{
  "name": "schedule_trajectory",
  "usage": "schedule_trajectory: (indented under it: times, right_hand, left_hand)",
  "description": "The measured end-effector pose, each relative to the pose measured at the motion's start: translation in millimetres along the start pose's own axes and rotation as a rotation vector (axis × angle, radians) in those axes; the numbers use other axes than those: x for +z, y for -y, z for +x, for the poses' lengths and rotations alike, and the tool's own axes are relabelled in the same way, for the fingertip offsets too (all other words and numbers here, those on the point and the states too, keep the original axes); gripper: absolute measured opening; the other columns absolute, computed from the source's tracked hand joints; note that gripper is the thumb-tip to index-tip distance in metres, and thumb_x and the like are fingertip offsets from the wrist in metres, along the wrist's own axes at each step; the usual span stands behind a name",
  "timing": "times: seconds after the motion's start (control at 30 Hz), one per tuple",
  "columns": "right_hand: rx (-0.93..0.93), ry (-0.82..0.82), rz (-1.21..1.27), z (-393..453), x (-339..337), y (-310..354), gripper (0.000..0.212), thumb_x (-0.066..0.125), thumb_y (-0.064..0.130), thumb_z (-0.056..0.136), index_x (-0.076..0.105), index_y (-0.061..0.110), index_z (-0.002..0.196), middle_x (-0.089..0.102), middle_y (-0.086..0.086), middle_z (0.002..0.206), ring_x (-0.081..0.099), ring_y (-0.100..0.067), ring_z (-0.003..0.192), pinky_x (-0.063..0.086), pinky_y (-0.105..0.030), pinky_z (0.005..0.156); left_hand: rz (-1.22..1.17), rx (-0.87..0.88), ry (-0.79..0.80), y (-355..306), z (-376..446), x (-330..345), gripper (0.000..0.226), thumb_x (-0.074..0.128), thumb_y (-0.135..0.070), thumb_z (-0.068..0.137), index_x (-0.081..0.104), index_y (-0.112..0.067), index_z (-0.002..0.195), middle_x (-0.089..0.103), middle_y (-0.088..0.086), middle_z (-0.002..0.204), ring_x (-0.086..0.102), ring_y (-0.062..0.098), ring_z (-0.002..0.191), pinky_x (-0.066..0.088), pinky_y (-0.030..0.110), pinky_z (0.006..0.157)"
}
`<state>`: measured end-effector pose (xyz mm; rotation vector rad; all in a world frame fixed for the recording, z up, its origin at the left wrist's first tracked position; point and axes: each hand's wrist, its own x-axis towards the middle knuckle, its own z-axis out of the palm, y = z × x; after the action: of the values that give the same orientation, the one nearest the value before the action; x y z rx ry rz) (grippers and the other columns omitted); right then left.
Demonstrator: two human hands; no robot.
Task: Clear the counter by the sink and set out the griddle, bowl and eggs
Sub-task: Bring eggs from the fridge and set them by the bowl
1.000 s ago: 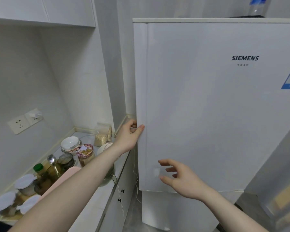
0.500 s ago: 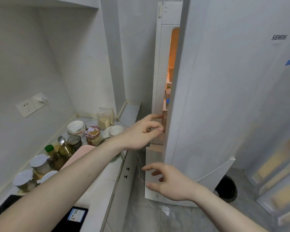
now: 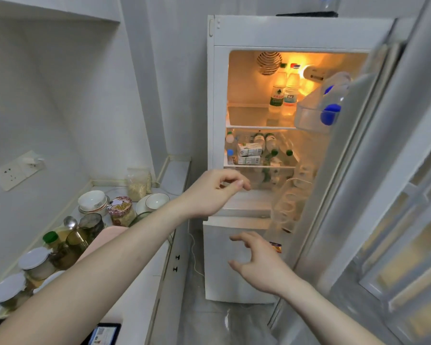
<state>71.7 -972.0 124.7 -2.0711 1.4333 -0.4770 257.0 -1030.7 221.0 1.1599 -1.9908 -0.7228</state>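
Since half a second ago, the white fridge door (image 3: 373, 155) swung wide. Your left hand (image 3: 209, 192) and right hand (image 3: 256, 262) hover empty, fingers loosely curled. Eggs not visible; search the lit shelves (image 3: 259, 127) next.

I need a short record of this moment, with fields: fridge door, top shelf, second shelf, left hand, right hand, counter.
fridge door: upper door swung open to the right, light on inside
top shelf: two bottles standing at the back
second shelf: cartons stacked, bottles lying beside them
left hand: raised before the lower shelves, fingers loosely curled, holds nothing
right hand: lower, before the closed lower door, fingers spread, holds nothing
counter: bowls, jars, a spoon; eggs not seen
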Motion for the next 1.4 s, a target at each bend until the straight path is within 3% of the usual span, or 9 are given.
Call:
schedule_trajectory:
  times: [0.23,0.4,0.57,0.7,0.9,1.0,1.13,1.23,1.4]
  right_hand:
    - [0.067,-0.138,0.046,-5,-29,-19,0.052,0.072,0.035,0.085,0.057,0.032,0.135,0.051,0.016,0.138,0.049,-0.007,0.127,0.039,-0.026,0.110]
    - [0.108,-0.192,0.027,-14,-49,-36,0.052,0.073,0.035,0.085,0.057,0.031,0.134,0.051,0.016,0.136,0.050,-0.007,0.127,0.038,-0.024,0.109]
    - [0.074,-0.220,0.019,-38,-80,-39,0.046,0.072,0.038,0.086,0.058,0.041,0.129,0.054,0.029,0.127,0.055,0.003,0.113,0.046,-0.019,0.096]
    - [0.054,-0.371,0.042,-41,-114,-39,0.033,0.075,0.029,0.086,0.067,0.038,0.117,0.065,0.028,0.110,0.062,0.005,0.098,0.050,-0.014,0.081]
    - [0.120,-0.551,-0.108,-30,-160,-65,0.030,0.074,0.023,0.085,0.070,0.032,0.114,0.066,0.018,0.117,0.059,-0.003,0.113,0.042,-0.021,0.098]
    - [0.239,-0.463,-0.166,-26,-177,-81,0.035,0.072,0.035,0.086,0.066,0.033,0.120,0.060,0.013,0.129,0.054,-0.013,0.125,0.040,-0.028,0.104]
    - [0.376,-0.346,-0.207,-21,-190,-98,0.059,0.050,0.073,0.070,0.056,0.048,0.123,0.051,0.023,0.132,0.052,-0.010,0.124,0.051,-0.047,0.097]
    - [0.400,-0.307,-0.209,-17,-199,-111,0.061,0.051,0.075,0.070,0.054,0.050,0.126,0.051,0.023,0.131,0.055,-0.011,0.121,0.052,-0.045,0.097]
    - [0.450,-0.298,-0.228,-8,-218,-127,0.050,0.066,0.055,0.085,0.058,0.040,0.132,0.063,0.019,0.126,0.062,-0.008,0.105,0.052,-0.030,0.092]
  left_hand:
    - [-0.014,-0.122,-0.020,30,13,9,0.027,0.050,-0.055,0.093,0.074,-0.045,0.101,0.071,-0.022,0.118,0.062,0.003,0.118,0.048,0.049,0.108]
    - [0.002,-0.123,0.026,32,26,23,0.018,0.057,-0.034,0.103,0.075,-0.037,0.102,0.071,-0.020,0.113,0.061,-0.002,0.111,0.050,0.041,0.103]
    - [0.001,-0.110,0.076,23,44,42,0.016,0.059,-0.031,0.102,0.075,-0.036,0.103,0.070,-0.022,0.113,0.058,-0.011,0.107,0.048,0.027,0.094]
    - [0.014,-0.051,0.118,6,71,59,0.015,0.060,-0.032,0.102,0.074,-0.035,0.105,0.071,-0.021,0.109,0.061,-0.006,0.102,0.050,0.027,0.090]
    - [0.059,0.048,0.170,-21,130,92,0.013,0.063,-0.030,0.099,0.075,-0.029,0.106,0.071,-0.011,0.108,0.063,0.004,0.102,0.048,0.025,0.086]
    - [0.092,0.070,0.198,-33,161,110,0.013,0.064,-0.026,0.099,0.073,-0.025,0.108,0.070,-0.007,0.109,0.063,0.008,0.103,0.046,0.019,0.082]
    - [0.139,0.081,0.239,-41,202,135,0.020,0.062,-0.027,0.095,0.072,-0.024,0.113,0.070,-0.003,0.115,0.064,0.016,0.106,0.054,0.035,0.093]
    - [0.215,0.100,0.264,-45,228,150,0.025,0.063,-0.023,0.096,0.070,-0.022,0.120,0.067,-0.003,0.122,0.061,0.014,0.104,0.047,0.029,0.087]
    - [0.328,0.169,0.301,-51,270,177,0.033,0.062,-0.020,0.092,0.068,-0.018,0.124,0.065,0.005,0.126,0.062,0.023,0.112,0.046,0.028,0.088]
